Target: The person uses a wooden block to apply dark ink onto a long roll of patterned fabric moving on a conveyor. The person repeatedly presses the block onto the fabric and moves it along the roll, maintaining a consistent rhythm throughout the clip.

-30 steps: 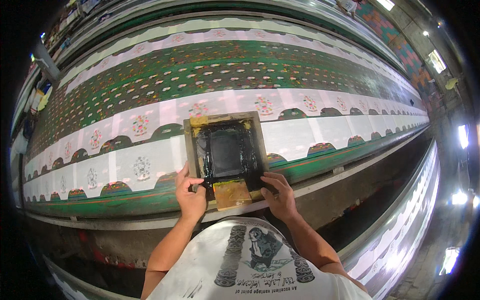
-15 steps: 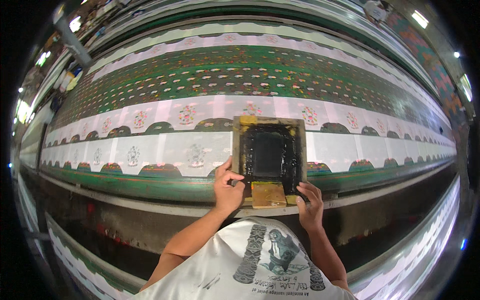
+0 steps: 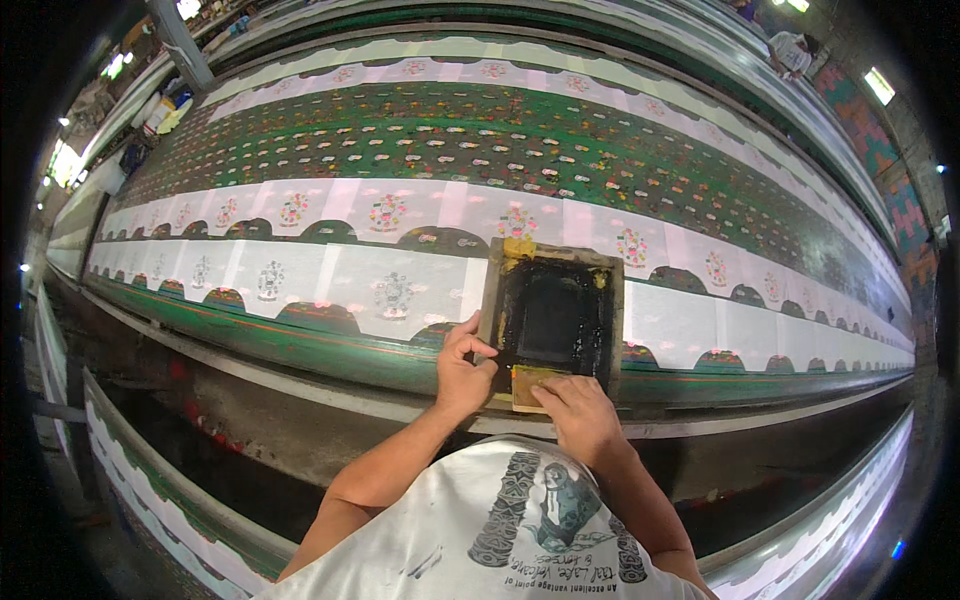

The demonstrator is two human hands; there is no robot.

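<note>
A screen-printing frame with a black-inked mesh lies on the nearest row of white cloth pieces, close to the table's front edge. My left hand is closed on the frame's left side near its lower corner. At the near end of the frame rests a squeegee with a flat, wooden-looking body. My right hand grips it from the right, fingers across its top; the thumb is partly hidden. Dark outline prints mark the cloth left of the frame. Whatever lies under the frame is hidden.
Behind this row, another row of cloth carries multicoloured prints. The long green table bears many paint marks. A second cloth-covered table stands at the lower right. Far off at the upper right is a person.
My right hand has left the frame's right side and moved left onto the squeegee. My left hand stays on the frame. The whole view has turned slightly.
</note>
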